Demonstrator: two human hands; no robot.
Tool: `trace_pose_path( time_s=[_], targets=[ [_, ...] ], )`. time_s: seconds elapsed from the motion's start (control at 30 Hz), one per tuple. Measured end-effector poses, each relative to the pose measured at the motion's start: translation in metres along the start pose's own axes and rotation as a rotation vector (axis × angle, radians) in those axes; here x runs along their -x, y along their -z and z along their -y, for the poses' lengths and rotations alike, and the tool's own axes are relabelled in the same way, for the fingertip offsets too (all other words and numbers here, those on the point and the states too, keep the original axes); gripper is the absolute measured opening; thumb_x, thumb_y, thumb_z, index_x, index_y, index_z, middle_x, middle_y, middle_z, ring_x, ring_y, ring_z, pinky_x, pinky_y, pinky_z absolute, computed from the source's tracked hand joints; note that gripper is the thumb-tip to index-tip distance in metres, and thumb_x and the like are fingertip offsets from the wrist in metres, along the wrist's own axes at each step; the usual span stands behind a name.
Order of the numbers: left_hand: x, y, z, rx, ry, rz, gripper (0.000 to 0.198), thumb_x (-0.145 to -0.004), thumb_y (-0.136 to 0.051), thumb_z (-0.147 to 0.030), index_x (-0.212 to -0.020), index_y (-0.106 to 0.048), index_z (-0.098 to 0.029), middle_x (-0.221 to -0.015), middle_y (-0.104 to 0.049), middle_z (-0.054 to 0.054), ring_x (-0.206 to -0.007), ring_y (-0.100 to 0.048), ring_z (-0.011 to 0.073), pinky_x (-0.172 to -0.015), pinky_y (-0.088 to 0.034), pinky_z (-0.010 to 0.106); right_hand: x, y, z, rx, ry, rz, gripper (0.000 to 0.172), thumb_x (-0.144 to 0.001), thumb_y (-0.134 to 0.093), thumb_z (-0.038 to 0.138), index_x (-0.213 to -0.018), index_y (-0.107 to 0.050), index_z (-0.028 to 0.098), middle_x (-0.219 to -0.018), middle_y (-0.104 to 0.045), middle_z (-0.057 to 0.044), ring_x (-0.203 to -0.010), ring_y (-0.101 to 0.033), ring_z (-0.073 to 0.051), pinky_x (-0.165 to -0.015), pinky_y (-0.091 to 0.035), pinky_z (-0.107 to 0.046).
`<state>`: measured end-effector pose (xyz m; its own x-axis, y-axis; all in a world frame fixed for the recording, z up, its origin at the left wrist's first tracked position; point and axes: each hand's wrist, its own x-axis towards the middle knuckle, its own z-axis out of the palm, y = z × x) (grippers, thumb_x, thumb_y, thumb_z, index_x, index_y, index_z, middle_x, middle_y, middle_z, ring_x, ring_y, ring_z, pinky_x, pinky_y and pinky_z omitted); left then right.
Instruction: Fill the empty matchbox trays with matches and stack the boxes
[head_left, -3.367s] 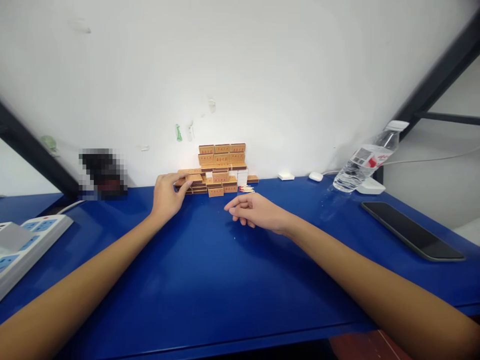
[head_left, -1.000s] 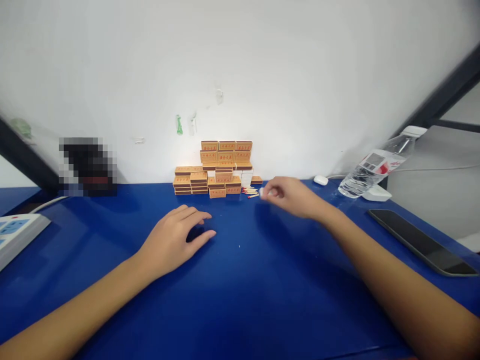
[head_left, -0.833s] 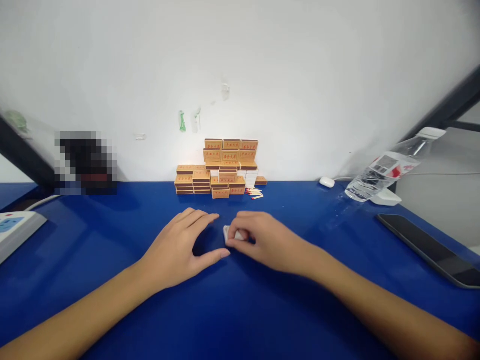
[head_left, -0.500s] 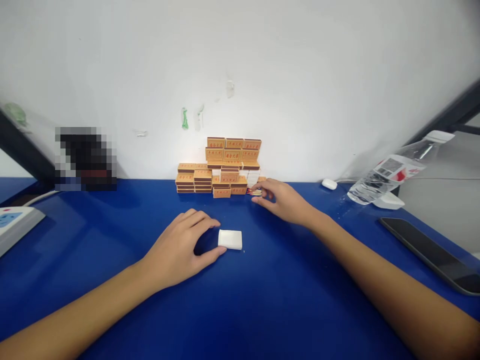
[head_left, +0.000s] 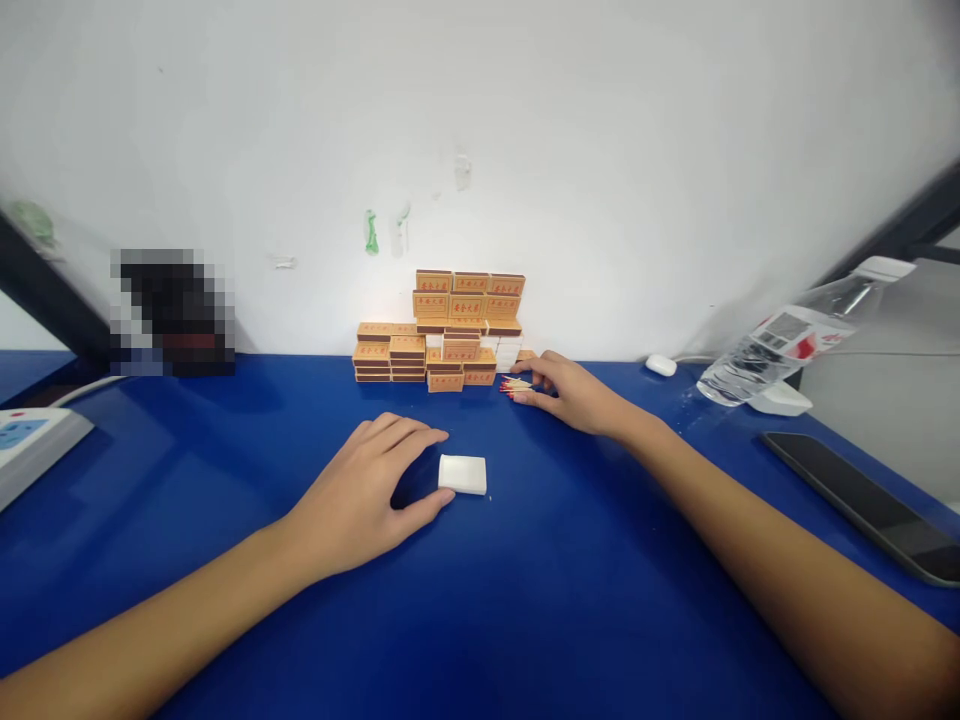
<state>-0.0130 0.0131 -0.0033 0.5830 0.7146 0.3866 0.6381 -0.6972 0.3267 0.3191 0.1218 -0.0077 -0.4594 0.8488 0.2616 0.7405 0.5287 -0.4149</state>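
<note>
A small white matchbox tray (head_left: 463, 475) rests on the blue table (head_left: 525, 620). My left hand (head_left: 367, 490) is open beside it, the thumb tip at the tray's near left corner and the other fingers apart from it. Farther back, my right hand (head_left: 566, 392) has thumb and fingertips closed around a small bunch of red-headed matches (head_left: 516, 385), low at the table surface. Just left of that hand stand stacked orange matchboxes (head_left: 467, 307) against the wall. White box sides (head_left: 508, 352) show at the stack's right end.
A clear plastic bottle (head_left: 784, 340) leans at the right, behind a dark phone (head_left: 862, 505). A white earphone case (head_left: 661, 366) lies by the wall. At the left are a white power strip (head_left: 45, 450) and a blurred black object (head_left: 176, 315).
My right hand has shifted slightly right, and the matches with it, showing more clearly between the fingertips. My left hand's fingers are slightly straighter; the white tray stays in place.
</note>
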Motion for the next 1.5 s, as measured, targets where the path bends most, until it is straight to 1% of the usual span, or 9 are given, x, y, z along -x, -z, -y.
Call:
trace_pose_path(
  time_s=[0.07, 0.13, 0.23, 0.33, 0.47, 0.77, 1.07, 1.27, 1.5],
  targets=[
    [0.000, -0.001, 0.000, 0.013, -0.010, 0.014, 0.048, -0.097, -0.070, -0.045, -0.141, -0.060, -0.029, -0.136, -0.070, 0.008, -0.127, -0.062, 0.0316, -0.106, -0.051, 0.054, 0.000, 0.000, 0.000, 0.002, -0.015, 0.000, 0.040, -0.096, -0.065, 0.048, -0.126, -0.072, 0.022, -0.100, -0.060, -0.009, -0.088, -0.058, -0.024, -0.084, -0.047, -0.037],
    [0.000, -0.001, 0.001, 0.025, -0.016, 0.025, 0.048, -0.098, -0.069, -0.045, -0.143, -0.059, -0.030, -0.137, -0.070, 0.009, -0.128, -0.062, 0.0322, -0.107, -0.051, 0.055, -0.001, 0.001, 0.002, -0.003, -0.024, -0.004, 0.034, -0.095, -0.066, 0.049, -0.113, -0.074, 0.021, -0.097, -0.060, -0.008, -0.088, -0.057, -0.024, -0.083, -0.046, -0.036],
    [0.001, -0.002, 0.001, 0.032, -0.021, 0.034, 0.048, -0.098, -0.069, -0.044, -0.143, -0.060, -0.030, -0.138, -0.069, 0.009, -0.129, -0.061, 0.0322, -0.108, -0.051, 0.055, -0.001, 0.002, 0.006, -0.025, -0.038, -0.002, 0.030, -0.094, -0.066, 0.051, -0.094, -0.071, 0.021, -0.093, -0.061, -0.007, -0.083, -0.055, -0.022, -0.078, -0.044, -0.034],
    [0.001, -0.001, 0.000, 0.030, -0.016, 0.048, 0.047, -0.099, -0.068, -0.044, -0.142, -0.060, -0.029, -0.138, -0.069, 0.009, -0.129, -0.061, 0.0314, -0.109, -0.051, 0.053, 0.000, 0.002, 0.011, -0.028, -0.046, 0.016, 0.027, -0.094, -0.066, 0.047, -0.087, -0.066, 0.021, -0.093, -0.062, -0.007, -0.081, -0.055, -0.022, -0.076, -0.043, -0.034],
    [0.001, -0.001, -0.001, 0.030, -0.018, 0.056, 0.046, -0.099, -0.067, -0.043, -0.142, -0.060, -0.028, -0.138, -0.068, 0.009, -0.129, -0.061, 0.0309, -0.110, -0.050, 0.053, 0.005, 0.003, 0.019, -0.029, -0.030, 0.078, 0.022, -0.094, -0.064, 0.042, -0.088, -0.065, 0.021, -0.098, -0.066, -0.010, -0.088, -0.059, -0.024, -0.080, -0.045, -0.035],
    [0.001, -0.003, 0.000, 0.027, -0.022, 0.074, 0.042, -0.101, -0.065, -0.044, -0.140, -0.062, -0.026, -0.137, -0.068, 0.009, -0.129, -0.060, 0.0306, -0.111, -0.050, 0.052, 0.018, 0.004, 0.036, 0.052, -0.019, 0.188, 0.024, -0.101, -0.055, 0.042, -0.087, -0.057, 0.022, -0.095, -0.064, -0.011, -0.089, -0.058, -0.026, -0.081, -0.045, -0.038],
    [0.001, -0.002, -0.002, 0.035, -0.037, 0.098, 0.045, -0.103, -0.063, -0.041, -0.145, -0.057, -0.022, -0.141, -0.067, 0.010, -0.133, -0.057, 0.0293, -0.113, -0.048, 0.052, 0.025, 0.012, 0.060, 0.075, 0.002, 0.196, 0.029, -0.105, -0.044, 0.044, -0.088, -0.053, 0.022, -0.098, -0.062, -0.012, -0.091, -0.058, -0.027, -0.082, -0.046, -0.040],
    [0.001, -0.002, -0.002, 0.062, -0.048, 0.099, 0.040, -0.104, -0.063, -0.037, -0.141, -0.060, -0.023, -0.139, -0.068, 0.009, -0.132, -0.058, 0.0286, -0.112, -0.049, 0.051, 0.031, 0.016, 0.071, 0.043, 0.042, 0.182, 0.029, -0.108, -0.041, 0.042, -0.092, -0.055, 0.021, -0.101, -0.062, -0.011, -0.095, -0.057, -0.026, -0.084, -0.045, -0.040],
    [0.002, -0.004, -0.001, 0.105, -0.018, 0.066, 0.046, -0.103, -0.065, -0.036, -0.146, -0.057, -0.024, -0.136, -0.069, 0.010, -0.128, -0.061, 0.0281, -0.110, -0.051, 0.051, 0.039, 0.013, 0.104, -0.022, 0.114, 0.219, 0.023, -0.110, -0.045, 0.035, -0.096, -0.056, 0.021, -0.105, -0.062, -0.009, -0.097, -0.058, -0.024, -0.087, -0.047, -0.039]
  ],
)
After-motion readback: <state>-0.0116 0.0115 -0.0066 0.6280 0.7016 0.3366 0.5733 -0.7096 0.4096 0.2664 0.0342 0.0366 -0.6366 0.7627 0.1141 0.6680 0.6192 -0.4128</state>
